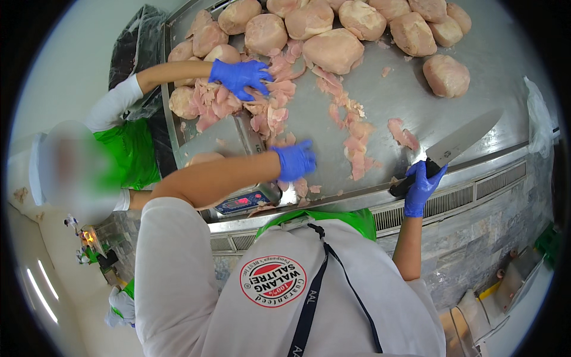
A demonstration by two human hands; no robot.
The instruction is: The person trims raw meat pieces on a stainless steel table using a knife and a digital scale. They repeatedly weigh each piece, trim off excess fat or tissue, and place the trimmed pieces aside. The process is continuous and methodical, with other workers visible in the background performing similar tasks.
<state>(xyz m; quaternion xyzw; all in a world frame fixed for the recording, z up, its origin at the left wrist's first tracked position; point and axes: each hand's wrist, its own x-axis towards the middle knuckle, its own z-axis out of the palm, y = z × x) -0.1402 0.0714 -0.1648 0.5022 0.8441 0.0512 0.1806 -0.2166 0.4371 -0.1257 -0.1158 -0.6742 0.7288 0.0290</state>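
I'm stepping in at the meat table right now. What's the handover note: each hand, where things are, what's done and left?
Left hand: blue-gloved, resting on the steel table among meat scraps, holding nothing visible.
Right hand: gripping the knife, blade flat near the table's front edge.
Scale at left; a co-worker's hand is in the cut pieces.
Done: some meat trimmed. Left: whole lumps behind.

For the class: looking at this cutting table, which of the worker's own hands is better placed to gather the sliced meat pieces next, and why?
Probably the left hand: it is free and rests right beside the meat slices on the steel table. The right hand grips the knife.
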